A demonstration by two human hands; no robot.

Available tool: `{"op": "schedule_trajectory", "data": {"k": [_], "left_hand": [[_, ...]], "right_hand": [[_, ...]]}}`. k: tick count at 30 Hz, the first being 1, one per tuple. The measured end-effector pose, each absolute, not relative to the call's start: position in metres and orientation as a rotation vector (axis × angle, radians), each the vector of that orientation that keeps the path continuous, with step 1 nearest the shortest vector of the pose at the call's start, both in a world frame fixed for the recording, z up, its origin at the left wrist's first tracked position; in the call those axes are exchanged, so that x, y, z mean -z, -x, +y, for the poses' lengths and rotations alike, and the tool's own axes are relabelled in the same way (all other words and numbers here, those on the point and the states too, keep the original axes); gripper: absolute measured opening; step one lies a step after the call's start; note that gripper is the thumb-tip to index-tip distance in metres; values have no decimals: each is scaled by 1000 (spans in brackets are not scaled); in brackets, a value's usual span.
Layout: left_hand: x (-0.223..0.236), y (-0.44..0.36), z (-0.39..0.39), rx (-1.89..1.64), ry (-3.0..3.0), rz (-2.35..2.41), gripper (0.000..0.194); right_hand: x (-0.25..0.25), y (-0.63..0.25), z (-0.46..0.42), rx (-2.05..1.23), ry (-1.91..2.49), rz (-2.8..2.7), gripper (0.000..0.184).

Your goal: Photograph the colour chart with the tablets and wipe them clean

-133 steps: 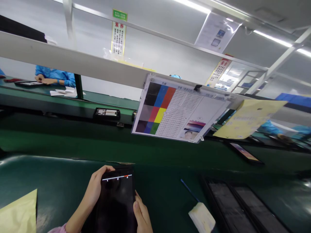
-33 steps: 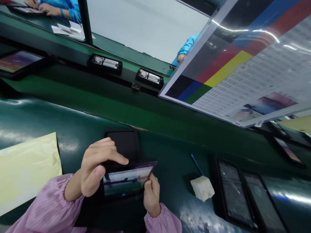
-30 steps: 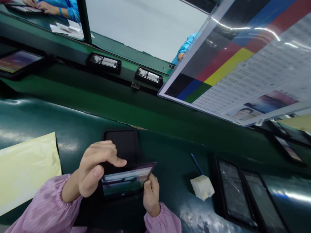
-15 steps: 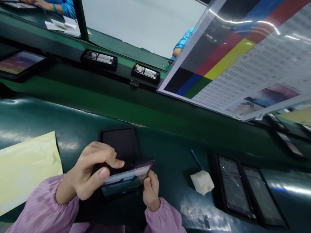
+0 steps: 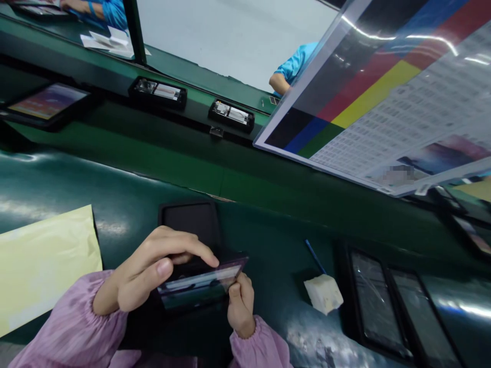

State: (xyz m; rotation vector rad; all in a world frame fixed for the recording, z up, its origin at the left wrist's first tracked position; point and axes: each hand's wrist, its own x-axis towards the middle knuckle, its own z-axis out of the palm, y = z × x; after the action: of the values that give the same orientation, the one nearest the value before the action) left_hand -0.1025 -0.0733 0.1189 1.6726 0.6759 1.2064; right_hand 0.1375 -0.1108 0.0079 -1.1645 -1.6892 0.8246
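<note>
The green bench lay under everything. Thumb and fingers of the right hand were clamped on the right edge of the tablet; those of the left hand were apart, the index tip at its upper edge, contact unclear. Tilted, in hand and not set down, the tablet seemed mid-handling. Beyond were a tray and a chart, its print unreadable, no brand legible

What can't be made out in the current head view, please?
In the head view:
Tablet: its back, facing away from the camera.
Chart: small text, too blurred to read; cropped by the top and right edges.
Yellow sheet: left part, cut off by the picture's edge.
Co-worker's arm: the part behind the chart.
</note>
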Motion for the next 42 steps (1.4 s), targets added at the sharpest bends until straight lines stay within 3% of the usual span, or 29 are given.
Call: {"op": "schedule_trajectory", "data": {"k": [10, 17, 27, 42], "left_hand": [[-117, 97, -71, -1229, -1577, 609, 58], [-104, 99, -69, -1458, -1772, 727, 67], [-98, 89, -70, -1938, -1712, 849, 38], [-107, 96, -65, -1832, -1905, 726, 37]], "right_hand": [[-5, -139, -111, -820, 1161, -1683, 62], [-2, -142, -112, -784, 1195, -1669, 63], [-5, -140, -111, -800, 1146, -1651, 58], [-1, -139, -112, -765, 1153, -1662, 57]]}}
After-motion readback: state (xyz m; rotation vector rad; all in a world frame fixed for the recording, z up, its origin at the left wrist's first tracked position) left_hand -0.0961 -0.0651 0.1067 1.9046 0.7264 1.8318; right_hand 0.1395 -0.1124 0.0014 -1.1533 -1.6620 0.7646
